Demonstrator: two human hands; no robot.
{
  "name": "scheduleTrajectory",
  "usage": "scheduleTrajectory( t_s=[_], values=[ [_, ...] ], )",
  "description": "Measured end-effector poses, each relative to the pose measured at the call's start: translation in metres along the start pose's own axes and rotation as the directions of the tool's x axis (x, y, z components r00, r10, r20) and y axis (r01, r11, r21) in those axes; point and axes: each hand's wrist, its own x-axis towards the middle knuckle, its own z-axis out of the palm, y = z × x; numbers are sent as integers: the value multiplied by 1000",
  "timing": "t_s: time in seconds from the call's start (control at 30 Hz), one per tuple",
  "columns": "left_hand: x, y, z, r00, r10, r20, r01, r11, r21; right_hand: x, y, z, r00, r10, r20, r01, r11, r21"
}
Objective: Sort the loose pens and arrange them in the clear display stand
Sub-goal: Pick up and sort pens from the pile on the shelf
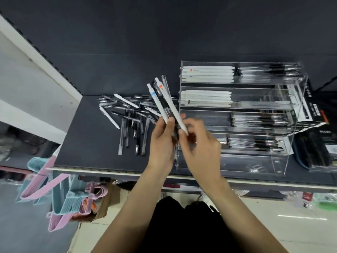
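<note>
My left hand (pixel 162 141) grips a bunch of pens (pixel 161 99), white and clear ones, fanned upward above the shelf. My right hand (pixel 198 143) pinches the lower end of one white pen (pixel 175 110) in that bunch. A pile of loose pens (pixel 127 117), white, clear and black, lies on the dark shelf to the left of my hands. The clear display stand (pixel 284 161) sits to the right, its tiers holding rows of white pens (pixel 209 73) and black-and-clear pens (pixel 259 119). The stand's lowest front tier looks bare.
The dark shelf (pixel 87 143) has a white front edge. A black box (pixel 313 108) and a dark pouch of pens (pixel 315 150) stand right of the stand. Pink and blue hangers (pixel 54 190) hang below left. A white upright panel (pixel 32 79) bounds the left side.
</note>
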Motion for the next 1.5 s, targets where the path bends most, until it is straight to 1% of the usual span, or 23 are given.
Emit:
scheduleTrajectory(
  t_s=[0.07,0.13,0.27,0.33,0.4,0.47,0.53,0.6,0.67,0.7,0.77,0.83,0.9,1.07,1.2,1.27,1.33,1.4,1.43,1.5],
  values=[
    [-2,1,-2,1000,-11,5,11,1000,-29,-3,0,4,998,-59,31,63,989,-133],
    [-3,2,-3,999,-33,9,34,995,-92,-5,-2,6,993,-111,29,115,969,-219],
    [-6,-1,-3,993,-110,-33,101,976,-195,-7,-6,9,993,-116,37,121,948,-294],
    [-7,-4,-4,993,-111,-31,103,978,-181,-10,-7,10,988,-133,74,150,933,-326],
    [-8,-5,-7,997,-81,-13,78,988,-131,-12,-5,8,984,-145,99,169,935,-312],
    [-6,-5,-14,999,-42,14,43,997,-71,-13,0,4,978,-144,149,179,951,-253],
    [-3,-4,-22,999,-22,31,22,1000,-9,-11,4,-4,973,-116,198,147,977,-152],
    [-1,-2,-28,999,-18,49,15,998,59,0,6,-13,986,-35,163,40,999,-30],
    [-2,-1,-33,995,-21,97,7,990,144,18,9,-21,988,100,117,-110,990,83],
    [-4,0,-35,991,-31,130,7,983,184,29,10,-22,973,188,134,-207,967,148],
    [-7,0,-37,980,-61,191,12,969,246,51,9,-22,904,332,271,-401,876,267],
    [-9,1,-38,969,-79,232,10,959,285,66,8,-18,828,381,411,-519,798,307],
    [-10,2,-38,961,-97,258,16,955,296,75,8,-13,802,361,475,-536,786,308],
    [-11,4,-42,945,-151,289,77,965,250,87,11,-12,793,318,519,-554,730,399],
    [-11,5,-42,942,-159,296,97,972,212,91,7,-13,789,283,545,-531,760,374],
    [-10,5,-42,947,-156,281,101,975,200,95,4,-20,838,301,454,-503,749,432],
    [-8,6,-44,960,-137,244,94,979,181,99,3,-36,890,346,296,-455,699,552],
    [-5,7,-46,974,-109,200,81,986,145,96,3,-51,905,383,184,-406,651,642],
    [-4,9,-48,979,-96,179,75,990,121,90,2,-54,904,393,169,-401,639,657],
    [-2,11,-48,986,-75,151,65,995,70,72,-3,-47,896,397,201,-424,623,657]
  ],
)
